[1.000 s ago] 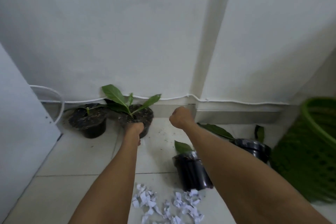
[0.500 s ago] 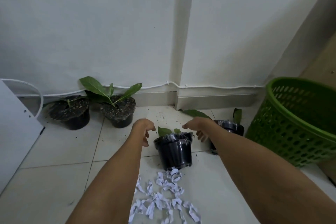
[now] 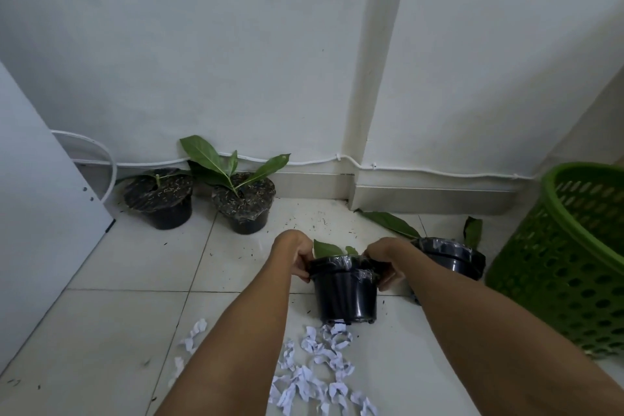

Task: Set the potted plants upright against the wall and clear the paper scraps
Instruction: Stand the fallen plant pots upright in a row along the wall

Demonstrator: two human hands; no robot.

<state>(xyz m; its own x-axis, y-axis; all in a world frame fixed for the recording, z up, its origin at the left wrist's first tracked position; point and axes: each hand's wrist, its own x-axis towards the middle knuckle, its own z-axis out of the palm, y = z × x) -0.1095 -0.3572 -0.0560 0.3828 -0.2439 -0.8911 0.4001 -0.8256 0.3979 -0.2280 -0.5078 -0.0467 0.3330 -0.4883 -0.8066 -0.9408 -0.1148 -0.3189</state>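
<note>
Two black potted plants stand upright by the wall: one at the left (image 3: 161, 201), one with broad green leaves (image 3: 243, 206) beside it. A third black pot (image 3: 346, 294) lies tipped away from me on the floor tiles. My left hand (image 3: 293, 255) and my right hand (image 3: 385, 262) each grip its rim, one on either side. A fourth black pot (image 3: 449, 255) lies tipped just right of it, its leaves pointing at the wall. White paper scraps (image 3: 314, 365) are scattered on the floor in front of the held pot.
A green plastic basket (image 3: 567, 257) stands at the right. A white panel (image 3: 40, 213) leans along the left. A white cable (image 3: 439, 171) runs along the skirting, and a wall column (image 3: 374, 78) juts out behind the pots. Soil crumbs dot the tiles.
Both hands came back from the upright leafy pot at the wall and closed on the rim of the tipped pot. The camera dropped and turned right.
</note>
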